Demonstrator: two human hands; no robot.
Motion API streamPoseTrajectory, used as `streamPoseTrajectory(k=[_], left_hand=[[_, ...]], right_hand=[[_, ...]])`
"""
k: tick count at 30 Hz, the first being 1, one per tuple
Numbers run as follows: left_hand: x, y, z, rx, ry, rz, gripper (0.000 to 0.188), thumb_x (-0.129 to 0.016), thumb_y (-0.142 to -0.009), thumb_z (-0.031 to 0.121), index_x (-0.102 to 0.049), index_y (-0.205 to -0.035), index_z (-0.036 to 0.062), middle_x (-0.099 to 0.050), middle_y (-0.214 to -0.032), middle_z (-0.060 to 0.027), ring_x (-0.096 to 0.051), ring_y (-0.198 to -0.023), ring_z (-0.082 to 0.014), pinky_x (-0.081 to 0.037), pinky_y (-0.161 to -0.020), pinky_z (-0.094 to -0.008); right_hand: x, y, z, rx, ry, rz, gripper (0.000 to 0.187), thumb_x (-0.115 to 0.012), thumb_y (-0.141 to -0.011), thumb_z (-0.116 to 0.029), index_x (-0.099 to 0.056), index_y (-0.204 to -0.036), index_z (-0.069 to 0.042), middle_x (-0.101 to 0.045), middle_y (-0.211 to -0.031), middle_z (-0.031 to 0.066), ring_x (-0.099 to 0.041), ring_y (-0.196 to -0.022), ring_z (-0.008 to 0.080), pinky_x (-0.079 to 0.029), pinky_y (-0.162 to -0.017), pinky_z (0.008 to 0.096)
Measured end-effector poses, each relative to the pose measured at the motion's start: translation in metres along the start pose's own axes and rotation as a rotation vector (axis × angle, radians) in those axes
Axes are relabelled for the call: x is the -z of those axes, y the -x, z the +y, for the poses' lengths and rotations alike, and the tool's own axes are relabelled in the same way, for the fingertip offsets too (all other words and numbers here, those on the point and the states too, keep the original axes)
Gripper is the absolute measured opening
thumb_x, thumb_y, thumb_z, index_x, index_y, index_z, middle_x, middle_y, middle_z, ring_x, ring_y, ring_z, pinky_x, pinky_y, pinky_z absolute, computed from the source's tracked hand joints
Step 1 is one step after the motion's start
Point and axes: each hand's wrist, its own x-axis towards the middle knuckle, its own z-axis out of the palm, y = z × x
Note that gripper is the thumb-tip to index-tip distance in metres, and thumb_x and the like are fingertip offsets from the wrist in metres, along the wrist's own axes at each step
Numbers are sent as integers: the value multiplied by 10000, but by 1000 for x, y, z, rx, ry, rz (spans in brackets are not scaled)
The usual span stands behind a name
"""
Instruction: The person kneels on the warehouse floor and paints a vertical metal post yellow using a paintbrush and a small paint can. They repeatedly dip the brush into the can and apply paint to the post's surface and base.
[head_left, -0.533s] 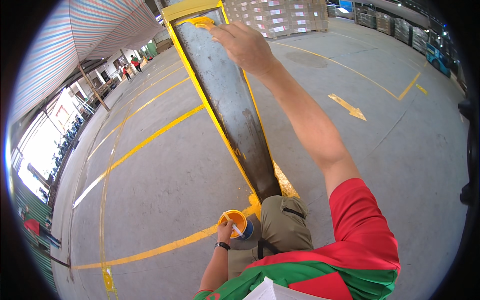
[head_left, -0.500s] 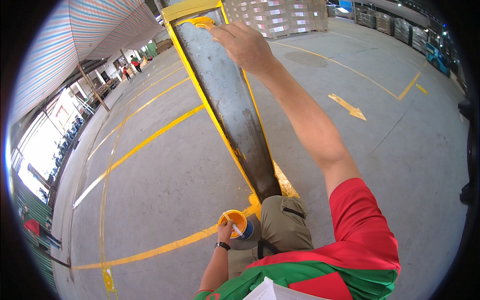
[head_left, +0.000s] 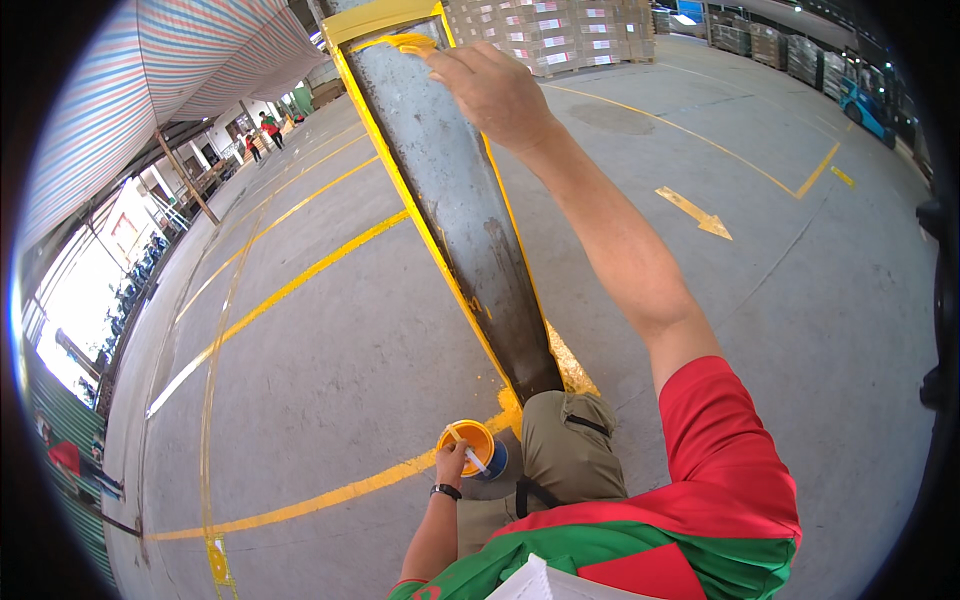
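My right hand (head_left: pixel 492 92) is stretched out to the top of a steel column (head_left: pixel 440 180) with a grey web and yellow edges. Its fingers are closed on a paintbrush (head_left: pixel 418 46) loaded with yellow paint, whose bristles touch the web just below the yellow band. A yellow stroke runs left from the brush. Low down, my left hand (head_left: pixel 452 462), with a dark wristband, is closed at the rim of a blue paint bucket (head_left: pixel 497 462) with yellow paint inside. A pale strip crosses the bucket's mouth by my fingers; I cannot tell what it is.
Yellow lines (head_left: pixel 300 285) and a yellow arrow (head_left: pixel 695 212) mark the grey floor. Stacked cartons (head_left: pixel 560 35) stand behind the column. A blue forklift (head_left: pixel 866 112) is at the far right. Two people (head_left: pixel 270 130) are at the far left, and another person (head_left: pixel 65 457) is at the left edge.
My right hand and the brush have shifted slightly to the right along the top of the web. My left hand and the bucket stay put. The forklift has moved to the left.
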Motion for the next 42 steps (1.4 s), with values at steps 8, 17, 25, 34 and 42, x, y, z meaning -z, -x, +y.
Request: streamPoseTrajectory(k=[8, 17, 25, 34, 42], left_hand=[[0, -1, -1, -32, 9, -7, 366, -699, -927, 297, -754, -1023, -52, -723, -823, -78, -637, -669, -121, -488, -599, -255], [0, -2, -4, -40, 33, -19, 360, -696, -931, 298, -755, -1008, -49, -719, -810, -66, -635, -661, -119, -488, -598, -255], [0, -5, -6, -28, 19, -18, 354, -689, -933, 298, -762, -1004, -41, -721, -818, -62, -646, -674, -125, -491, -608, -260], [1, -1, -4, -22, 23, -23, 360, -688, -931, 305, -760, -1009, -40, -720, -826, -62, -647, -684, -124, -492, -613, -260], [2, 1, -3, 4, 32, -30, 355, -688, -928, 299, -756, -995, -42, -712, -815, -58, -637, -673, -120, -485, -606, -251]], right_hand=[[7, 0, -1, -42, 38, -43, 129, -694, -899, -139, -642, -1012, -104, -638, -845, 13, -617, -807, 198, -561, -682, 318], [7, -1, -2, -67, 102, -41, 228, -732, -901, -174, -688, -1112, -101, -660, -837, 26, -613, -775, 209, -544, -648, 327], [6, -3, -7, -142, 146, -78, 202, -711, -932, -184, -696, -1122, -119, -641, -796, 27, -616, -754, 206, -544, -603, 338], [1, -6, -12, -190, 186, -66, 182, -700, -943, -183, -692, -1109, -108, -625, -759, 32, -627, -752, 211, -550, -592, 347], [14, -10, -28, -202, 139, -107, 193, -700, -937, -159, -681, -1115, -89, -647, -806, 37, -631, -787, 219, -553, -596, 355]])
